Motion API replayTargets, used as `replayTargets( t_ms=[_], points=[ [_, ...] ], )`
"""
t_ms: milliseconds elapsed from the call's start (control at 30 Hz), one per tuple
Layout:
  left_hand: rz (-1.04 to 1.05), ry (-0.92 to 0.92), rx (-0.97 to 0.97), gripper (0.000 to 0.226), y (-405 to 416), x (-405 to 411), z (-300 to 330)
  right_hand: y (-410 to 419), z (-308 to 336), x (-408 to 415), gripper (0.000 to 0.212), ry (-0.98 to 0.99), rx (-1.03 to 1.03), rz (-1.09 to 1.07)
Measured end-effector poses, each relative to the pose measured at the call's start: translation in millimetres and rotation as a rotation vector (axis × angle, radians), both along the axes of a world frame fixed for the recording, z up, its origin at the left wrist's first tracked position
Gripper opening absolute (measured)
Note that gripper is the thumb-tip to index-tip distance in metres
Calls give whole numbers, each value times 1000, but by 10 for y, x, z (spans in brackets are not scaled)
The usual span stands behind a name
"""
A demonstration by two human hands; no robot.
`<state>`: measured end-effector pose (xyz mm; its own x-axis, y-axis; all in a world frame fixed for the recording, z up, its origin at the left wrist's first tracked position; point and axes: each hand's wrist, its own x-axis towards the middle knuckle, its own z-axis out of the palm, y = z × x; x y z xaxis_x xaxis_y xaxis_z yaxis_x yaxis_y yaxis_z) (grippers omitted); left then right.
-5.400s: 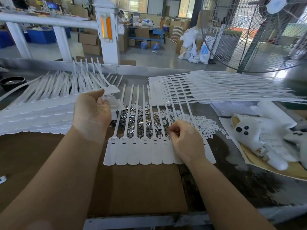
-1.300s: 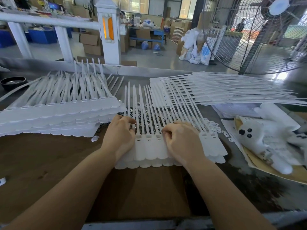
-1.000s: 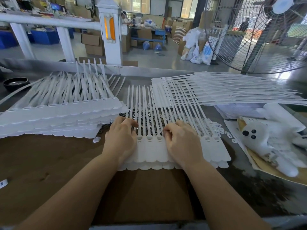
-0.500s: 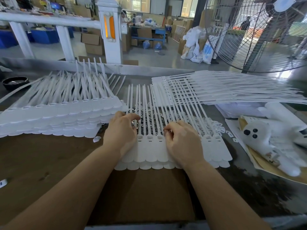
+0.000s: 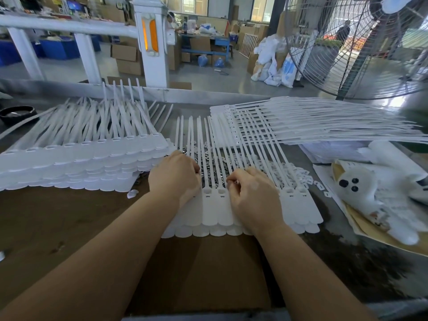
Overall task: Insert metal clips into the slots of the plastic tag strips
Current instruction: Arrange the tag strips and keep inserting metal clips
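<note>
The left hand (image 5: 176, 179) is pressing the tag strips (image 5: 214, 210) flat, steadying them while the right hand's (image 5: 251, 195) curled fingers (image 5: 234, 181) are pinching a clip, barely visible, just above the slots.

Two bare hands rest on a stacked row of white tag strips (image 5: 217, 212) lying on the brown counter (image 5: 69, 223). The left hand (image 5: 176, 179) lies over the left end of the row, fingers curled at the strip necks. The right hand (image 5: 252, 195) sits on the middle, its fingertips (image 5: 231, 181) pinched together at a slot; whether a clip is in that grip cannot be told. Metal clips (image 5: 208, 167) lie heaped under the thin tails just beyond. A larger strip stack (image 5: 81, 158) lies at left, another (image 5: 324, 121) far right, beneath a fan (image 5: 361, 42).
</note>
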<state>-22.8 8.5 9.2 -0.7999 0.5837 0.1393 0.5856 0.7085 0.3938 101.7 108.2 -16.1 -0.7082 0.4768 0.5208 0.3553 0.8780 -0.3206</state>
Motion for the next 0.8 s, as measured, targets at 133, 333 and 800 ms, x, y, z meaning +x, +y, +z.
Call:
replayTargets(
  t_ms=[133, 333, 800],
  points=[
    [-7, -16, -12, 20, 13, 16, 32, -1, 6, 10, 15, -11, -19, 10],
    [-31, -36, 55, 22, -13, 3, -3, -14, 8, 14, 15, -17, -25, 7],
    [-54, -42, -6, 23, 91, 108, 5, -23, 16, 23, 16, -19, -25, 11]
  ],
)
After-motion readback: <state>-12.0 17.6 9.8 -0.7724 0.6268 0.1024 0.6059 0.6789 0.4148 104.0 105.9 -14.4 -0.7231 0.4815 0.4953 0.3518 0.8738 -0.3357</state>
